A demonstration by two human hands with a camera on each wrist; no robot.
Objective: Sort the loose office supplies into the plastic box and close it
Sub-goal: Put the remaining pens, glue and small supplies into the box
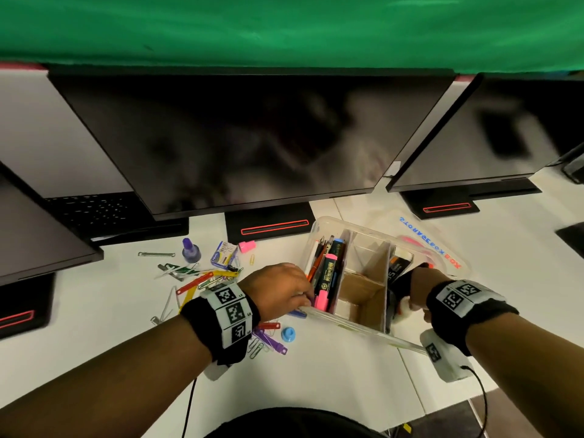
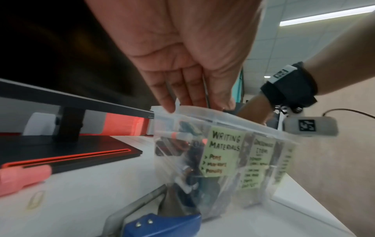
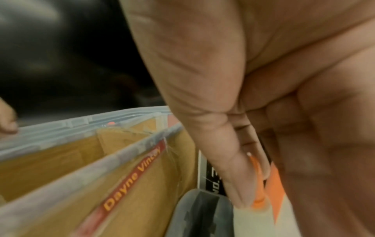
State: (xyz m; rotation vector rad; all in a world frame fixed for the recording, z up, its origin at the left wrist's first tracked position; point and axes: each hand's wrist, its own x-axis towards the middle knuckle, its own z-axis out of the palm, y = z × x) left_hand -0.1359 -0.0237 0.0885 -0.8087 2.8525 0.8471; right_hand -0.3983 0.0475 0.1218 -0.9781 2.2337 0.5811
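Observation:
The clear plastic box (image 1: 319, 224) stands open on the white desk, split by cardboard dividers (image 1: 363, 279). Pens and highlighters (image 1: 328, 270) fill its left compartment, which carries a "Writing Materials" note (image 2: 223, 152). My left hand (image 1: 284, 292) is at the box's near left corner, with straight fingers (image 2: 172, 109) touching the rim (image 2: 202, 112). My right hand (image 1: 414, 292) reaches into the right compartment. Its thumb (image 3: 229, 168) and fingers pinch a white bottle with an orange tip (image 3: 257, 200). The lid (image 1: 436, 245) marked "STORAGE BOX" lies behind the box.
Loose supplies lie left of the box: a purple ink bottle (image 1: 190, 251), a staples box (image 1: 223, 257), a pink cap (image 1: 247, 246), coloured clips (image 1: 205, 276), a blue round piece (image 1: 288, 334). A blue-and-grey tool (image 2: 162, 224) lies beside the box. Monitors (image 1: 252, 137) stand behind.

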